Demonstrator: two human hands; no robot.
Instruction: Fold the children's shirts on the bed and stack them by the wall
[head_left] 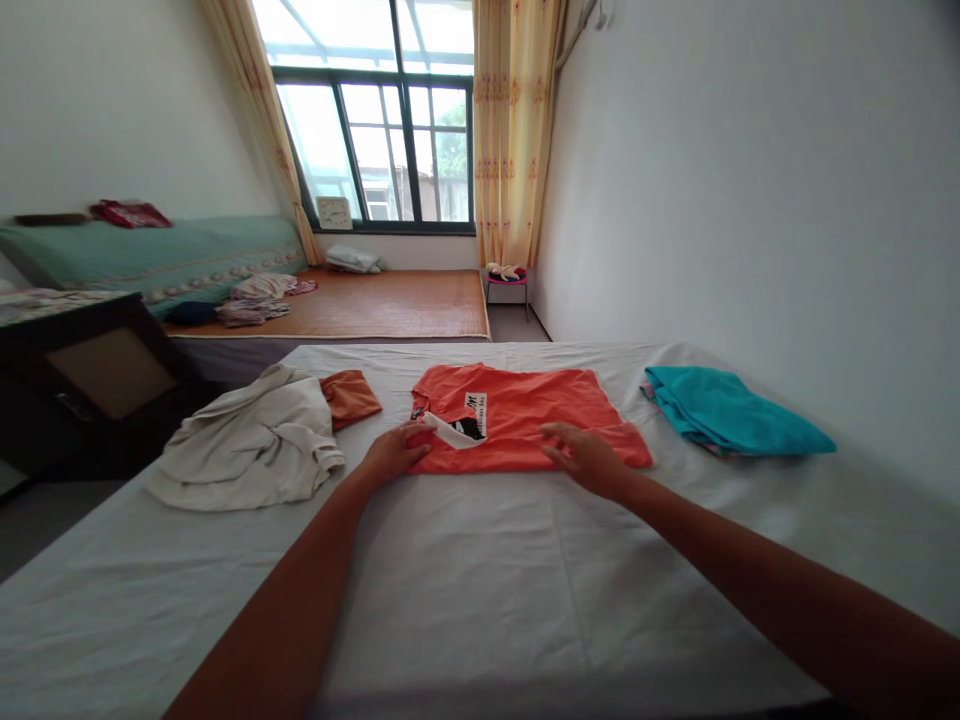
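Note:
An orange T-shirt (532, 400) with a printed patch lies folded lengthwise on the white-sheeted bed in front of me. Part of it is turned over near the neckline, showing a white strip and a black print. At the shirt's left end, by the collar, my left hand (391, 453) has its fingers closed on the edge of the fabric. Over the shirt's near right part is my right hand (589, 460), fingers apart and holding nothing; whether its fingertips touch the cloth is hard to tell.
A crumpled beige garment (251, 440) and a folded brown cloth (351, 397) lie to the left. At the right is a folded turquoise garment (731, 408) near the wall. Beyond stand another bed (390, 300), a dark cabinet (97, 370) and a small stool (508, 282).

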